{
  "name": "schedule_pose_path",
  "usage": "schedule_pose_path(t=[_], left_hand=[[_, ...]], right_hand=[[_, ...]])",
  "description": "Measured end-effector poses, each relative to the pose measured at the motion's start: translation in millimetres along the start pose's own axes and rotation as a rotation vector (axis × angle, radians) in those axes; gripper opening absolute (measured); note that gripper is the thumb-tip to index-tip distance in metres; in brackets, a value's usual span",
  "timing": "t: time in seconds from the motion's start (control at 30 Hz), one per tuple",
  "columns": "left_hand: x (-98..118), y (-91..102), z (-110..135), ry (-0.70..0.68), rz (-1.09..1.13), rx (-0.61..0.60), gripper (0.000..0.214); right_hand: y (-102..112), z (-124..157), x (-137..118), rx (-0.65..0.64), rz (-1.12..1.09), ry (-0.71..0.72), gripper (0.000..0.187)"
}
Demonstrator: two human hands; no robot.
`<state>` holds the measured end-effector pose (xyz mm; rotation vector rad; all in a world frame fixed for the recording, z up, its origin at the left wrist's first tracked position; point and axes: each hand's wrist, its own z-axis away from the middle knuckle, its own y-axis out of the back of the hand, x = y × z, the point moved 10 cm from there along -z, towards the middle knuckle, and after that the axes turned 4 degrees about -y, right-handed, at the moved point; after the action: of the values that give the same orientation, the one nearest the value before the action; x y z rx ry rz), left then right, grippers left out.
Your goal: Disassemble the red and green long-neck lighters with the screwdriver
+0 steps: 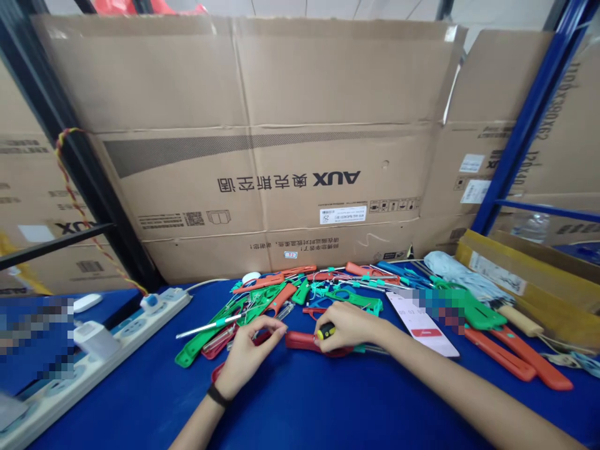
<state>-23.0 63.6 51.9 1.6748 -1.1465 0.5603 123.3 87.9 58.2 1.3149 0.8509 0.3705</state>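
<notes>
My right hand is closed round a small screwdriver with a yellow and black handle. Below it, a red stick lighter lies on the blue table, its metal tube pointing right. My left hand, a dark band on its wrist, is just left of the lighter's handle end. Its thumb and forefinger are pinched together; whatever lies between them is too small to make out. Part of another red handle shows beneath the left hand. Behind both hands lies a heap of green, red and orange lighter parts with thin metal tubes and wires.
A phone with a lit screen lies right of the heap, beside green and orange lighter casings. A yellow carton stands at the right. On the left runs a white power strip. A large cardboard sheet walls off the back.
</notes>
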Motion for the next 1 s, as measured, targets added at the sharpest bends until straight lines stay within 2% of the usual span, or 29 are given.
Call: schedule_pose_path(t=[0.1, 0.2, 0.27, 0.37, 0.47, 0.63, 0.77, 0.87, 0.93, 1.0], left_hand=[[4.1, -9.7, 2.9, -0.061, -0.054, -0.043, 0.021], [9.2, -14.3, 4.4, -0.122, -0.14, -0.075, 0.019], [13.3, -13.0, 4.5, -0.154, -0.202, -0.088, 0.017], [17.7, -7.6, 5.1, -0.179, -0.309, -0.113, 0.017], [18.6, -5.8, 6.8, -0.192, -0.4, -0.159, 0.016], [16.6, -12.1, 7.3, -0.206, -0.456, -0.228, 0.017], [17.2, -13.0, 6.7, -0.216, -0.477, -0.241, 0.016], [22.4, -13.1, 9.7, -0.255, -0.503, -0.265, 0.015], [25.1, -11.8, 11.5, -0.266, -0.52, -0.27, 0.018], [25.5, -11.6, 12.5, -0.26, -0.534, -0.278, 0.03]], right_hand=[[-1.7, -10.6, 4.2, -0.014, -0.017, 0.019, 0.022], [-3.9, -15.1, 0.4, 0.042, -0.034, 0.067, 0.022], [-1.0, -13.8, -3.0, 0.14, -0.024, 0.071, 0.023], [12.2, -4.2, -5.0, 0.358, -0.028, 0.028, 0.027], [23.3, 8.1, -9.3, 0.503, -0.043, 0.042, 0.022], [32.0, 17.0, -12.3, 0.568, -0.063, 0.091, 0.014], [32.7, 17.9, -11.3, 0.568, -0.069, 0.086, 0.013], [41.2, 22.2, -7.8, 0.597, -0.091, 0.039, 0.016], [54.5, 26.0, -1.7, 0.651, -0.178, -0.031, 0.027], [68.7, 26.2, 2.4, 0.712, -0.389, -0.068, 0.033]])
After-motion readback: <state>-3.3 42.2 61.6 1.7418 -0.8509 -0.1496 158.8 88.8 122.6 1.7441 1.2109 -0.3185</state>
